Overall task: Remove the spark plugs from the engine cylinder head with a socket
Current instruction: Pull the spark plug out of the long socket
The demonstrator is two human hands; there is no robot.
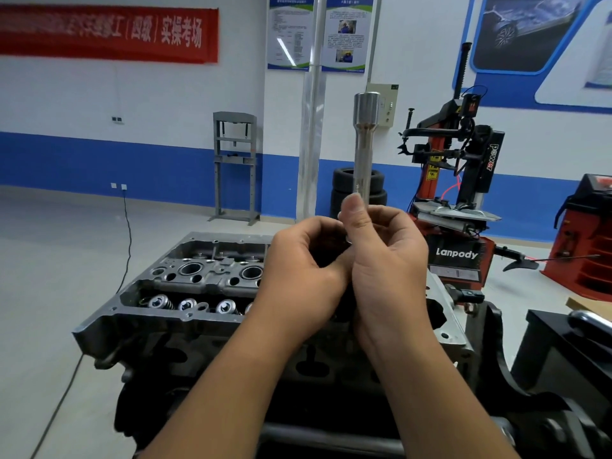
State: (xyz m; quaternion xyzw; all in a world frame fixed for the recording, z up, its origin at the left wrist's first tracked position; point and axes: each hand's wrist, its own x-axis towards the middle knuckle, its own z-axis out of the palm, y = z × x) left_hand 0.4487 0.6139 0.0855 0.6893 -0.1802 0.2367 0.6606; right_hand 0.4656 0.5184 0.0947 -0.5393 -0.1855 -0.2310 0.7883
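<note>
- Your right hand [381, 256] is raised in front of you, its fingers curled round the lower end of a long silver socket [364, 144], with the thumb pressed against the shaft.
- The socket stands nearly upright above your hands, its wider end at the top and its narrow shaft running down into your grip.
- Your left hand [301, 276] is pressed against the right one, its fingers curled in toward the bottom of the tool; something dark sits inside that curl, but you cannot tell what it is or whether the fingers truly grip it.
- Both hands hover together above the engine cylinder head [198, 286], not touching it.
- The cylinder head lies below and to the left of your hands, open side up, with round plug wells in a row along its middle and valve springs [188, 304] in a row along the near edge.
- The right part of the cylinder head is hidden behind your hands and forearms, so no spark plug can be made out.
- Behind your hands, to the right, stands a red and black tyre changer [457, 193] marked "Lanpody".
- A stack of tyres [344, 190] sits on the floor behind the socket.
- A grey workshop press [235, 167] stands against the blue and white wall to the left.
- A red banner [106, 34] hangs on the wall at the upper left.
</note>
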